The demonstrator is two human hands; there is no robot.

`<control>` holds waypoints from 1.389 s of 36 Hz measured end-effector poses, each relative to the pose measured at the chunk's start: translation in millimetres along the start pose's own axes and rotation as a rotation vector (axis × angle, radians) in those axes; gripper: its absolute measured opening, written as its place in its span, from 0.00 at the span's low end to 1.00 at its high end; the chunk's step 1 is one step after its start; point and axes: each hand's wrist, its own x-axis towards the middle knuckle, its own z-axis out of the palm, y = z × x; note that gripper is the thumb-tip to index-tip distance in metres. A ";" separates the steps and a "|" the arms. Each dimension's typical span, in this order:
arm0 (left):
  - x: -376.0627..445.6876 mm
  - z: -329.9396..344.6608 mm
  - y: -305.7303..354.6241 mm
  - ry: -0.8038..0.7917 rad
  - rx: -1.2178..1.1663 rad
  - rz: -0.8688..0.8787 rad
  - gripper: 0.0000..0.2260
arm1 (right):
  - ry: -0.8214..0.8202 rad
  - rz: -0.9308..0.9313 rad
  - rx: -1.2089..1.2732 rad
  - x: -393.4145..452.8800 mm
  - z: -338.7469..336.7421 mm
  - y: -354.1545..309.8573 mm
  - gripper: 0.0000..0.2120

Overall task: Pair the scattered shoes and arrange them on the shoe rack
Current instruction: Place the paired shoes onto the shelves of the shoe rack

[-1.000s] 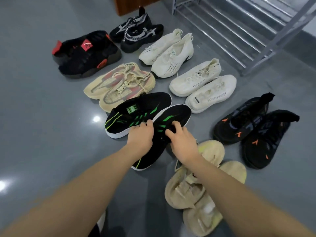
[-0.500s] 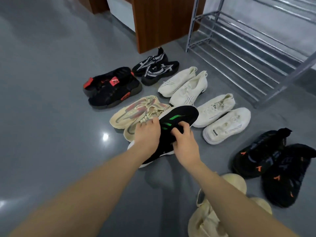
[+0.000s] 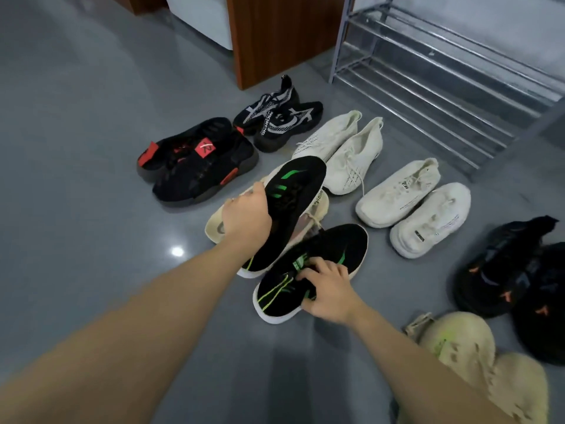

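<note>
Tan shoes (image 3: 308, 221) mostly hidden behind lifted black shoe (image 3: 293, 203); shoe rack (image 3: 443, 96) and beige shoes (image 3: 477, 356) cut off at frame edges.

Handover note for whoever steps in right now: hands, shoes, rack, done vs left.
Left hand grips one black-and-green shoe, lifted above the beige pair.
Right hand grips the other black-and-green shoe, low near the floor.
Paired on the floor: black-and-red pair, black-and-white pair, two cream pairs, black-and-orange pair, tan pair.
Shoe rack at upper right shows no shoes on the shelves in view.
Done: pairing looks finished.
Left: carry the held pair to the rack, then every other pair.
</note>
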 end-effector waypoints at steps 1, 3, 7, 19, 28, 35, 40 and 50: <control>-0.6 1.4 0.3 -0.001 -0.008 -0.001 0.14 | -0.003 0.009 0.005 -1.2 1.4 -1.1 0.26; -3.9 4.1 1.4 -0.008 -0.006 -0.006 0.14 | -0.015 0.003 0.002 -3.1 2.2 -1.0 0.27; -10.5 18.4 1.7 -0.045 0.037 0.011 0.16 | -0.078 -0.057 -0.195 -8.8 1.6 2.0 0.34; -24.9 19.9 17.1 -0.065 0.109 0.086 0.23 | 0.034 -0.163 -0.450 -20.2 -3.9 7.7 0.19; -30.7 32.0 33.5 -0.131 0.084 0.168 0.18 | -0.039 -0.216 -0.594 -64.2 -20.4 35.7 0.20; -38.6 39.1 49.6 -0.262 0.039 0.220 0.11 | -0.080 -0.105 -0.517 -91.2 -17.2 38.2 0.22; -47.7 62.8 52.0 -0.326 -0.035 0.216 0.08 | -0.074 -0.001 -0.371 -107.0 -10.0 47.3 0.12; -53.5 73.1 73.2 -0.371 0.205 0.408 0.21 | -0.010 0.077 -0.340 -108.8 2.7 42.2 0.11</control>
